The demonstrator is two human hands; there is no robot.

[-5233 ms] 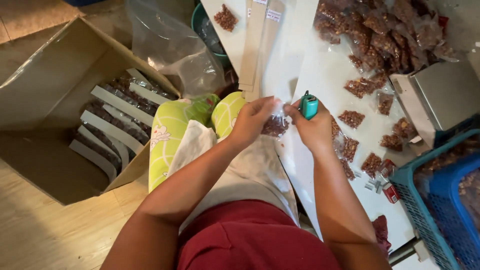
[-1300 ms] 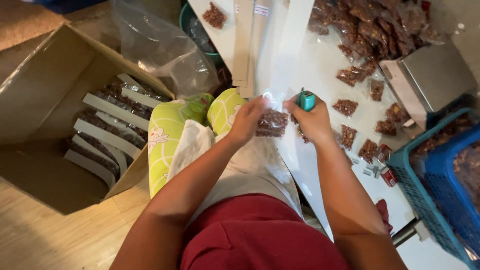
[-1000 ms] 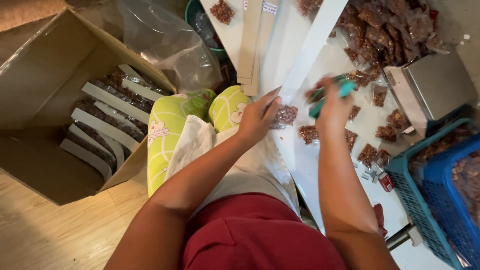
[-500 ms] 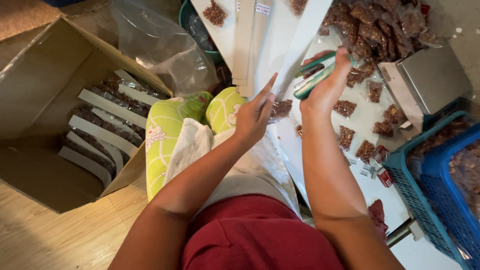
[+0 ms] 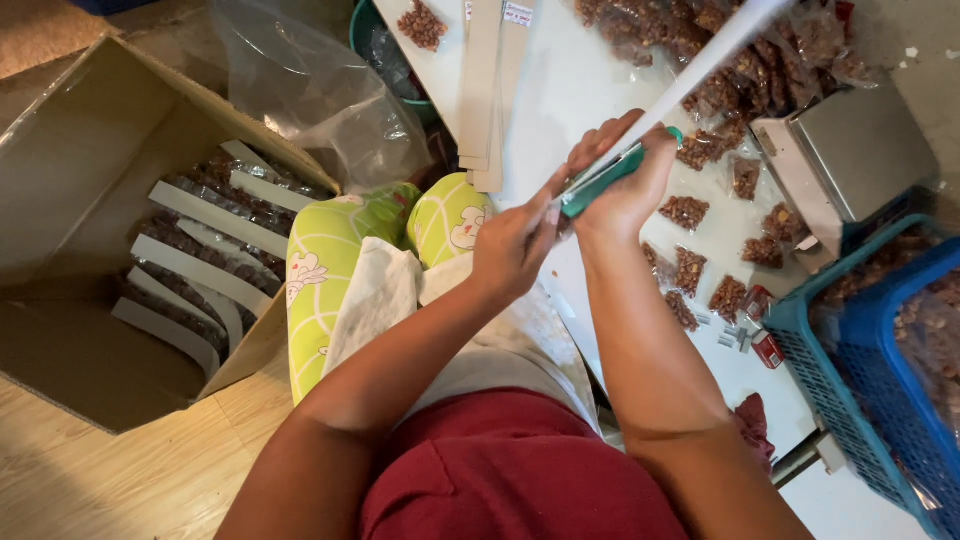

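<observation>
My right hand (image 5: 632, 185) is closed around a green stapler (image 5: 600, 190), which clamps a long white card strip (image 5: 705, 55) running up to the right. My left hand (image 5: 510, 250) pinches the strip's lower end just beside the stapler, over my lap. Whether a small bag sits between my fingers is hidden. Small clear bags of brown snack (image 5: 685, 212) lie loose on the white table (image 5: 600, 80) under the strip.
An open cardboard box (image 5: 90, 150) on the left holds strips with bags attached. A clear plastic bag (image 5: 310, 90), spare card strips (image 5: 490, 80), a metal scale (image 5: 850, 150), a blue basket (image 5: 870, 380) and a green cushion (image 5: 330, 260) surround me.
My right hand has lifted with the stapler from the small bag on my lap to the white strip. My left hand followed and now pinches the strip's end.
</observation>
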